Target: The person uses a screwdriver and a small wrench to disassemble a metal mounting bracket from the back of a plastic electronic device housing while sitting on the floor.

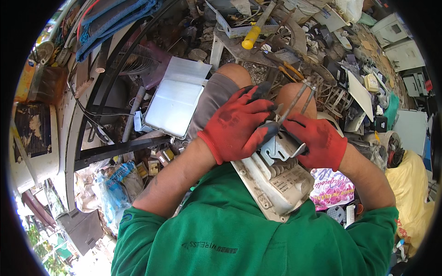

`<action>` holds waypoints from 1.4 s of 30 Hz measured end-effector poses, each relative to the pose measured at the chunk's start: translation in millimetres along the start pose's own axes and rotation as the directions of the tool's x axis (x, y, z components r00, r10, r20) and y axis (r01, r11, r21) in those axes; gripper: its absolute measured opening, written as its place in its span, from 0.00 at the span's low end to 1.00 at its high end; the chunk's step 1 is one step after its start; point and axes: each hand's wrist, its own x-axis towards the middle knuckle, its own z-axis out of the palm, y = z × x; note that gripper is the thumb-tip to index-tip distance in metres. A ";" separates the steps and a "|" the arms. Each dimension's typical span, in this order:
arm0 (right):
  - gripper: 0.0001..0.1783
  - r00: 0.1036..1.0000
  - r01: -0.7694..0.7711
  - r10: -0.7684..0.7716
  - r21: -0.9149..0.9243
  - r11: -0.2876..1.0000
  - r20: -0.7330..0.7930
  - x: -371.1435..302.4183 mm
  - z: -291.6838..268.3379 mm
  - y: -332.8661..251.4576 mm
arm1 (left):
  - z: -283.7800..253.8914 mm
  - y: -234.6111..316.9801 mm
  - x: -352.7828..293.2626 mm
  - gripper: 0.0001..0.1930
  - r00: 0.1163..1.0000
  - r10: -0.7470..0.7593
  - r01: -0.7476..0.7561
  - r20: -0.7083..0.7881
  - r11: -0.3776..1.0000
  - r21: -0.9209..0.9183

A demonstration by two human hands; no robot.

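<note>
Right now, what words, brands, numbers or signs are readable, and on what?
Locations only; I don't copy printed wording.
Green shirt: dark lettering, upside down, partly legible.
Pink-and-white package: large script, partly legible.
Blue-printed plastic bag: some lettering legible.
Yellow sack: red lettering, too partial to read.
Pale label on the dirty white housing: too small.
Left glove, right glove: dark marks, unreadable.

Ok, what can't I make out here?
In the head view:
Palms of left hand and right hand: hidden by their backs.
Underside of pale casing: hidden by its upper side.
Casing label: fine print too small.
Yellow bag: right side cut off by the round rim.
</note>
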 end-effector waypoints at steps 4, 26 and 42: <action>0.38 0.997 0.067 -0.069 0.039 0.997 0.033 9.1 -1.9 6.1 | 3.0 -7.5 -6.0 0.21 0.999 0.021 -0.023 -0.032 0.998 -0.060; 0.40 0.992 -0.066 0.054 -0.097 0.993 -0.113 8.8 9.1 -24.0 | 11.5 26.7 -21.5 0.24 0.963 -0.194 0.200 -0.186 0.980 0.016; 0.42 0.965 0.044 -0.032 -0.041 0.998 0.260 20.0 -9.3 21.3 | 34.0 11.5 -8.2 0.18 0.953 -0.087 0.041 -0.290 0.986 -0.161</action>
